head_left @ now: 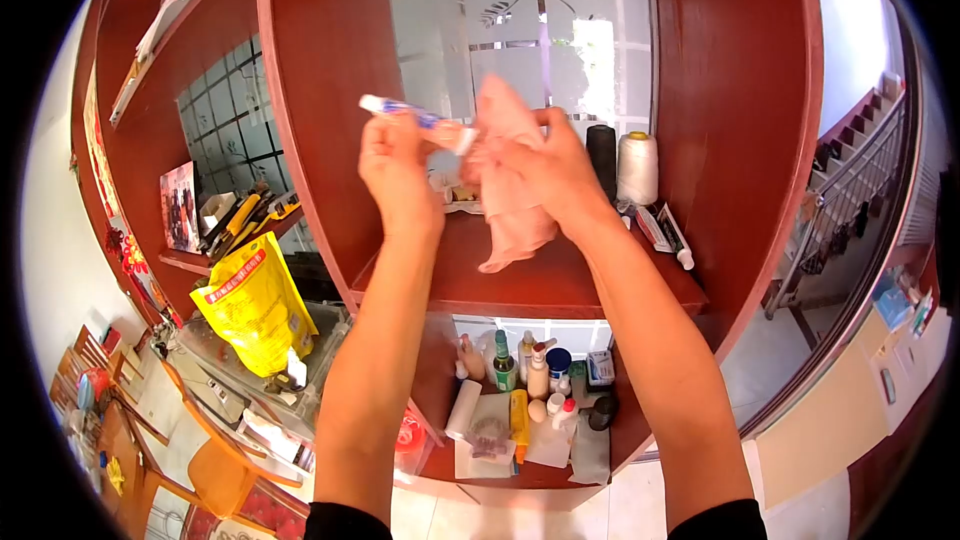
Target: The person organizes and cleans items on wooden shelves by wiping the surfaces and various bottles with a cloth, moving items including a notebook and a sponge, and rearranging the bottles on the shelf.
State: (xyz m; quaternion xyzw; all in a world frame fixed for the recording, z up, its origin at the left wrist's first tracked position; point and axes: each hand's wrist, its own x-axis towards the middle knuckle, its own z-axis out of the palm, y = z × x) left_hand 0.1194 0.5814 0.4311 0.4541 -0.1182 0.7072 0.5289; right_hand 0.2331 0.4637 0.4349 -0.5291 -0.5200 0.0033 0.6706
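My left hand (397,165) is closed round a slim white tube (425,120) with blue and orange print, its white cap pointing up to the left. In my right hand (562,168) is a pink cloth (512,202), bunched at the fingers and hanging below them. The cloth's near side is close to the tube's right end; whether they touch I cannot tell. Both hands are raised in front of the reddish-brown shelf (470,280). On that shelf, to the right, stand a white thread spool (637,170) and a black spool (601,160), with small tubes (672,232) lying nearby.
Several bottles (537,370) and a yellow tube (519,420) crowd the lower shelf. A yellow bag (258,305) stands at the left on a cluttered plastic box. Wooden chairs (215,470) are at lower left, and a stair railing (850,200) shows at the right.
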